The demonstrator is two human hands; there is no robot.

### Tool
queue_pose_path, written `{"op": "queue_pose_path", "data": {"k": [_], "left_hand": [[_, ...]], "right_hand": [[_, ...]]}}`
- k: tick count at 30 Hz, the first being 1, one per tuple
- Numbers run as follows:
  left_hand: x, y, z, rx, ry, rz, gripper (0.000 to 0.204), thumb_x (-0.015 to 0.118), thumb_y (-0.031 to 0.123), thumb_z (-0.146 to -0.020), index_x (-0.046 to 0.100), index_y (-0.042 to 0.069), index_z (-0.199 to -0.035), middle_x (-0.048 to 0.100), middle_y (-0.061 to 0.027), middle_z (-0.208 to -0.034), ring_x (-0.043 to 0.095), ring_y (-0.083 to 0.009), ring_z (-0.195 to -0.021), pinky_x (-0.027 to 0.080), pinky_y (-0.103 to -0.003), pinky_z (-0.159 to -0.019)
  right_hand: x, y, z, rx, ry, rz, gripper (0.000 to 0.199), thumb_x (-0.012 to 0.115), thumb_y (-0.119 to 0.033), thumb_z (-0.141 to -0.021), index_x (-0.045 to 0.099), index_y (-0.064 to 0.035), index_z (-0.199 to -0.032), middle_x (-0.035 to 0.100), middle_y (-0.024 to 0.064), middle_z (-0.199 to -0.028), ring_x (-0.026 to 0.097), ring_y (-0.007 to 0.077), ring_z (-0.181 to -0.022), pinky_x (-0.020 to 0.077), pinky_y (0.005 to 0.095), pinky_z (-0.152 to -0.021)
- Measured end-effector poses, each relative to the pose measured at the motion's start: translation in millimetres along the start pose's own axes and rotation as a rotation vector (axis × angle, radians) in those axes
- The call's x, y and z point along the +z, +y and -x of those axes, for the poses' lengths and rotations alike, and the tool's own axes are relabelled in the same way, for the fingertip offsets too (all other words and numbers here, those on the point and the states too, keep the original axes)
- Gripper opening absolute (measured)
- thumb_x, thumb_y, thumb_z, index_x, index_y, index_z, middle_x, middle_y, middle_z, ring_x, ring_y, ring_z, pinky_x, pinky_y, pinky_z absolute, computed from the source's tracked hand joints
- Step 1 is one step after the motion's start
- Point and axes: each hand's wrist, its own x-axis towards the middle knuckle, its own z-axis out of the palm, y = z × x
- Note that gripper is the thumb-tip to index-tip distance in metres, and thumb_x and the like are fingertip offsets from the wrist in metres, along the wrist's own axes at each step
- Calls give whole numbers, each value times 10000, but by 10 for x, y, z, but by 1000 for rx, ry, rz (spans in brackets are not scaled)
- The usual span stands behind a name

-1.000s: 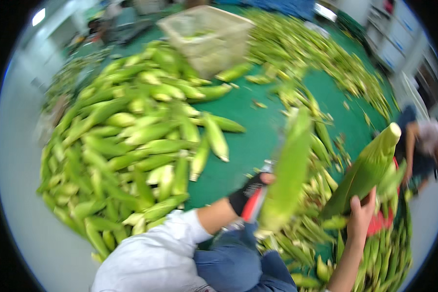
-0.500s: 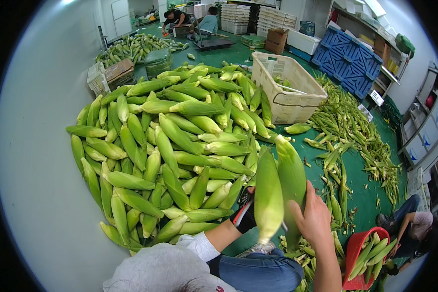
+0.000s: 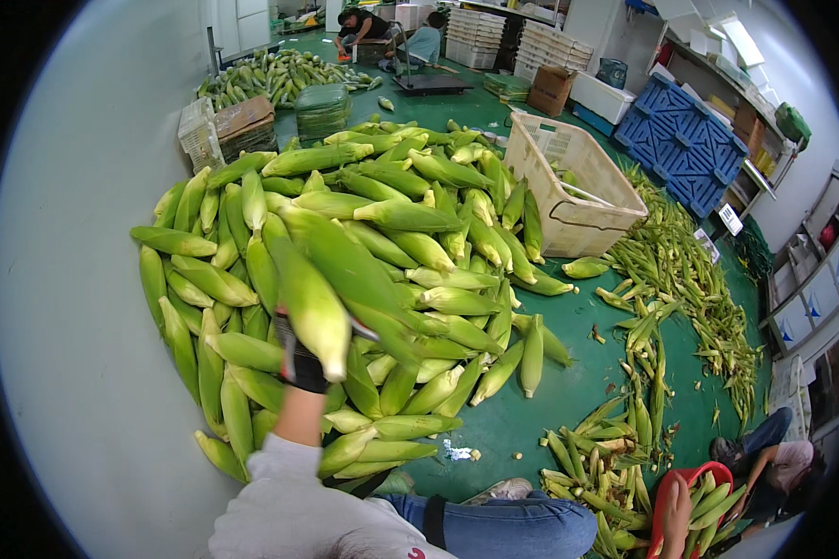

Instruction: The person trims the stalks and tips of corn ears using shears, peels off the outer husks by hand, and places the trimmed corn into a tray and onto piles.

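My left hand (image 3: 300,356), in a dark fingerless glove, is closed around two ears of corn in green husks. The nearer ear (image 3: 309,303) points its pale stalk end toward me; the other ear (image 3: 356,279) lies against its right side. A thin blade-like strip (image 3: 364,329) sticks out between them, its kind hard to make out. They hang over a large heap of corn (image 3: 401,219). At the lower right my bare right hand (image 3: 678,515) is at the near rim of a red tub (image 3: 659,512) holding several ears; its fingers are partly hidden.
A cream crate (image 3: 578,219) stands behind the heap. Stripped husks (image 3: 680,270) spread along the right, with another husk pile (image 3: 606,456) near my knee. A co-worker (image 3: 778,475) crouches beyond the tub. Two people sit at the back near a trolley (image 3: 433,84).
My left hand has swung left over the heap with both ears. My right hand has let go of the ears and moved down right to the red tub. The view has shifted slightly.
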Motion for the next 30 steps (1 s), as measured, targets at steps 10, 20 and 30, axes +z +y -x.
{"op": "queue_pose_path", "data": {"k": [10, 20, 30], "left_hand": [[-236, 1911, -812, 138, 948, -536, 426, 418, 456, -841, 486, 79, -1028, 545, -122, -1043, 530, -299, -987, 416, -506, -888], [-514, 2043, 122, -29, 994, -924, 360, 596, 371, -757, 528, 57, -919, 595, -142, -812, 548, -285, -708, 452, -412, -656], [467, 952, -157, 482, 575, -2218, 776, 734, 227, -656, 299, -30, -1244, 428, -203, -1189, 425, -330, -1091, 335, -368, -943]], "right_hand": [[-231, 1312, 627, 311, -111, 37, 426, 494, -295, -892, 456, -46, -1235, 477, 178, -1234, 470, 282, -1114, 373, 351, -921], [-43, 1492, 798, 299, -228, 107, 469, 512, -344, -878, 464, -15, -1209, 532, 177, -1166, 499, 290, -1076, 388, 352, -902], [525, 1917, 2003, 474, -181, 3, 489, 524, -332, -867, 439, -33, -1245, 517, 182, -1188, 505, 291, -1072, 392, 354, -908]]}}
